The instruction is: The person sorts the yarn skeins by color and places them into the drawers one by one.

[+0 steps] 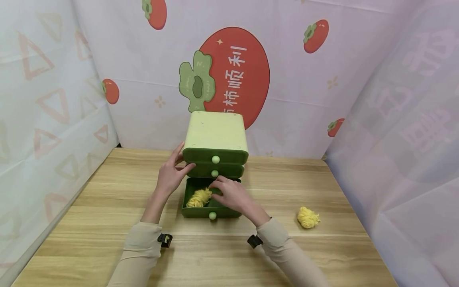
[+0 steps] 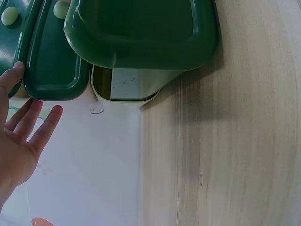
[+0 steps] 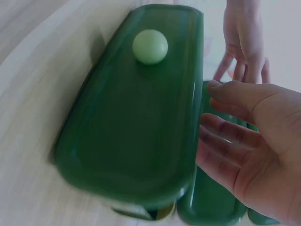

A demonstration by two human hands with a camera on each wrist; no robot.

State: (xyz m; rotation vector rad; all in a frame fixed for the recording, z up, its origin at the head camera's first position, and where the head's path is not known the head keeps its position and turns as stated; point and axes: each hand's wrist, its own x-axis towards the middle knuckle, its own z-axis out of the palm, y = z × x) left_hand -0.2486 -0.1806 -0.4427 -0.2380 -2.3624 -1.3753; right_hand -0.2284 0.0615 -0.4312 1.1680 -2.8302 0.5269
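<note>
A small drawer cabinet [image 1: 216, 129] with a pale yellow-green top and dark green drawers stands on the table. Its bottom drawer [image 1: 197, 212] is pulled out, and a bundle of yellow yarn [image 1: 198, 198] lies in its left part. My left hand [image 1: 169, 174] steadies the cabinet's left side, fingers spread along it and thumb at the front of the upper drawers. Over the open drawer hovers my right hand [image 1: 231, 194], fingertips loosely bent close beside the yarn. In the right wrist view, the drawer front [image 3: 131, 108] partly hides those fingertips; no object shows between thumb and fingers.
Another yellow yarn bundle [image 1: 307, 217] lies on the wooden table [image 1: 272, 259], to the right of the cabinet. Round pale green knobs [image 1: 212, 215] stick out from the drawer fronts. Printed cloth [image 1: 294, 91] hangs behind and at both sides.
</note>
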